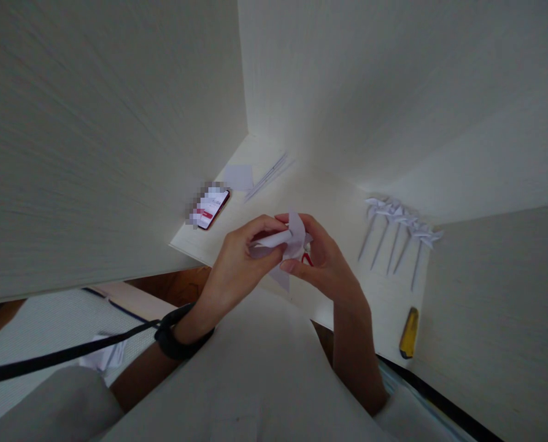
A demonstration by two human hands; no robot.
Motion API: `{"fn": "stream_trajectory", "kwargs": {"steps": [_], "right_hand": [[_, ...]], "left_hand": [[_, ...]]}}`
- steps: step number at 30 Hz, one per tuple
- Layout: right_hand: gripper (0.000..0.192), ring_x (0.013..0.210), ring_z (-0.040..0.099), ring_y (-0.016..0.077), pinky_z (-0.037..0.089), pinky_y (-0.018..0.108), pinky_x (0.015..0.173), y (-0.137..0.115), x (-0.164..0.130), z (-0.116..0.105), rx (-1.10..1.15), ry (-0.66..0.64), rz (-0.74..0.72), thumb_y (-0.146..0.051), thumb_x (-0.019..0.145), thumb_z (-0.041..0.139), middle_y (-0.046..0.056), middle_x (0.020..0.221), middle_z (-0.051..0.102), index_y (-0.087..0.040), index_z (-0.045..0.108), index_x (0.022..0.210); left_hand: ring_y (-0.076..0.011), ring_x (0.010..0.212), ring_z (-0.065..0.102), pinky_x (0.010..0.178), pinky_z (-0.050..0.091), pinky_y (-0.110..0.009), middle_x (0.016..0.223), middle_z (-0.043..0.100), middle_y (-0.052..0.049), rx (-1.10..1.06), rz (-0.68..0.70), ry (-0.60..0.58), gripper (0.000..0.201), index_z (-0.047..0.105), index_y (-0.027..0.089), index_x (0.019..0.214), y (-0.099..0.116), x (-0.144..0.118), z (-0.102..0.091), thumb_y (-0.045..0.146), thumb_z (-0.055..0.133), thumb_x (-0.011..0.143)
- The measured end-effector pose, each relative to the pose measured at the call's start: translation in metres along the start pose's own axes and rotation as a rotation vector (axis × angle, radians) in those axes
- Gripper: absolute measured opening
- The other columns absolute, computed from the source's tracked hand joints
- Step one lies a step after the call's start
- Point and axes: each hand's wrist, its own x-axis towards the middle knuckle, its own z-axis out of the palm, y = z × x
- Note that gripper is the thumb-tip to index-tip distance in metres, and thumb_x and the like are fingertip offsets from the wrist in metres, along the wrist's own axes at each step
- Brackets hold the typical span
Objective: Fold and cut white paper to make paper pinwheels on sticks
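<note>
A white paper pinwheel (294,236) with curled blades is held up between my two hands over the near part of the white table. My left hand (243,255) grips its left side, thumb below and fingers behind the paper. On the other side, my right hand (322,255) closes thumb and fingers around the right edge. Red scissor-like loops (307,259) show partly behind the paper, by my right hand. Below my hands, a flat corner of white paper (280,279) shows on the table. The pinwheel's centre is partly covered by my fingers.
Several finished paper pinwheels on sticks (396,215) lie in a row at the right. A yellow box cutter (409,333) is near the right edge. Thin sticks (268,177), a paper square (238,177) and a phone (213,207) lie back left. White panels (347,92) enclose the table.
</note>
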Motion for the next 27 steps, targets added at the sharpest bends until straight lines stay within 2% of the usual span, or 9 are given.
{"fn": "stream_trajectory", "kwargs": {"steps": [5,8,13,18,27], "right_hand": [[0.053,0.112,0.056,0.0251,0.046,0.038,0.092,0.011,0.002,-0.002,0.259,0.057,0.056,-0.048,0.070,0.078,0.006,0.119,0.062,-0.027,0.060,0.115],[0.049,0.100,0.058,0.0231,0.047,0.036,0.086,0.013,0.002,-0.003,0.341,0.107,0.073,-0.050,0.069,0.078,0.004,0.104,0.063,-0.027,0.063,0.109],[0.041,0.081,0.056,0.0192,0.047,0.031,0.073,0.014,0.001,-0.002,0.407,0.115,0.141,-0.052,0.066,0.079,0.000,0.086,0.060,-0.028,0.063,0.095],[0.036,0.078,0.053,0.0160,0.045,0.027,0.070,0.020,0.004,0.000,0.460,0.111,0.161,-0.047,0.064,0.082,-0.002,0.080,0.057,-0.026,0.063,0.086],[0.028,0.075,0.052,0.0139,0.044,0.025,0.068,0.020,0.005,0.004,0.468,0.154,0.167,-0.042,0.067,0.081,-0.002,0.078,0.058,-0.025,0.065,0.082]], "left_hand": [[-0.0135,0.088,0.067,0.078,0.052,-0.021,0.092,0.072,0.002,-0.041,0.014,-0.001,0.015,0.065,0.020,0.089,0.002,-0.001,0.001,0.010,0.063,0.078],[-0.0125,0.087,0.068,0.076,0.052,-0.019,0.092,0.072,0.002,-0.054,0.025,0.015,0.013,0.064,0.019,0.087,0.003,-0.002,0.001,0.010,0.064,0.078],[-0.0114,0.084,0.067,0.075,0.052,-0.018,0.088,0.071,0.003,-0.001,0.059,0.029,0.017,0.064,0.019,0.086,0.007,-0.003,0.001,0.005,0.063,0.077],[-0.0106,0.081,0.067,0.074,0.051,-0.018,0.087,0.070,0.004,0.006,0.059,0.013,0.014,0.064,0.019,0.086,0.009,-0.004,0.001,0.007,0.064,0.079],[-0.0101,0.083,0.066,0.075,0.051,-0.017,0.088,0.070,0.004,0.005,0.067,0.000,0.014,0.063,0.020,0.087,0.007,-0.005,0.002,0.008,0.065,0.080]]}}
